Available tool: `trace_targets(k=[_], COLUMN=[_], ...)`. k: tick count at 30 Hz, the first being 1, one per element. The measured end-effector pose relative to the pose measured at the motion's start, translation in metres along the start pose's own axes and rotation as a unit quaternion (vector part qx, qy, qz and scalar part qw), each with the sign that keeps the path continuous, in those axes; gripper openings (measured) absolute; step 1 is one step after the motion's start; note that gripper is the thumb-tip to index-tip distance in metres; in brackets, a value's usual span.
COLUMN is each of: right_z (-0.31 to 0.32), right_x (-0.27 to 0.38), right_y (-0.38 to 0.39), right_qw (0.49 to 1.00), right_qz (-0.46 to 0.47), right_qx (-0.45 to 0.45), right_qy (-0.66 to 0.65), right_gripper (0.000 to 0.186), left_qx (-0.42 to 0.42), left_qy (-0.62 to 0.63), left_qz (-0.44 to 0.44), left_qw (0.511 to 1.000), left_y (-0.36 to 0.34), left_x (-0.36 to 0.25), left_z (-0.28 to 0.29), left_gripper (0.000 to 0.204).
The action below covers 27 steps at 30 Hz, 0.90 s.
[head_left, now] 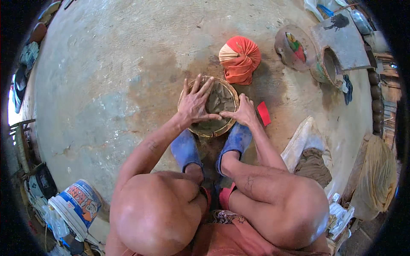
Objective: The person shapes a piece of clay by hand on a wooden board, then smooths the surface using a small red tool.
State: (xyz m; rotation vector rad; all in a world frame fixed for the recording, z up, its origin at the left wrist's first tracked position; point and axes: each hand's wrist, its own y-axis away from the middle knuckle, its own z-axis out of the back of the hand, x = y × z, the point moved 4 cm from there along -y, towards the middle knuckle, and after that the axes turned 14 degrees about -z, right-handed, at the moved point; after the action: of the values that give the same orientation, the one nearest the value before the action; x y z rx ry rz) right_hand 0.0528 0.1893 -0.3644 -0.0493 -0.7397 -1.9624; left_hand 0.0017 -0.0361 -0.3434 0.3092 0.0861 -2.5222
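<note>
A round bowl (235,94) with a worn, yellowish rim stands on the floor between my feet. Wet grey-brown clay (222,99) lines it, lumpy at the top and smoother near me. My left hand (195,104) lies across the bowl's left side, fingers spread over the far left rim and thumb stretched over the clay. On the right side, my right hand (243,112) grips the rim, its fingers curled at the outside and its thumb reaching in over the clay. Both thumb tips nearly meet near the middle of the bowl.
Beyond the bowl sits an orange cloth-wrapped round form (241,59). A red scrap (264,113) lies right of my hand. More clay (314,165) rests on a white sack (299,138). Clay rings (326,66) and a board (341,40) stand far right; a bucket (79,205) lies at left.
</note>
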Motion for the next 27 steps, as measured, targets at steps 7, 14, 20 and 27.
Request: trace_targets(k=[7, 14, 20, 27], right_z=[0.001, 0.017, 0.043, 0.037], right_x=[0.004, -0.017, 0.043, 0.061], right_y=[0.002, -0.018, -0.042, -0.068], right_qw=[1.000, 0.999, 0.994, 0.999], right_qz=[0.001, 0.039, -0.100, -0.041], right_qx=[0.008, 0.002, -0.030, 0.030], right_qy=[0.008, 0.020, -0.018, -0.003], right_gripper=[0.112, 0.095, 0.081, 0.090], left_qx=[0.006, -0.102, -0.035, -0.065], left_qy=[-0.008, 0.073, 0.017, 0.018], left_qz=[-0.009, -0.001, 0.036, 0.028], left_qw=[1.000, 0.992, 0.999, 0.997], left_y=[-0.008, -0.020, -0.027, -0.015], left_x=[-0.034, 0.000, 0.016, -0.006], left_z=[-0.006, -0.002, 0.000, -0.012], left_gripper=[0.146, 0.143, 0.144, 0.143])
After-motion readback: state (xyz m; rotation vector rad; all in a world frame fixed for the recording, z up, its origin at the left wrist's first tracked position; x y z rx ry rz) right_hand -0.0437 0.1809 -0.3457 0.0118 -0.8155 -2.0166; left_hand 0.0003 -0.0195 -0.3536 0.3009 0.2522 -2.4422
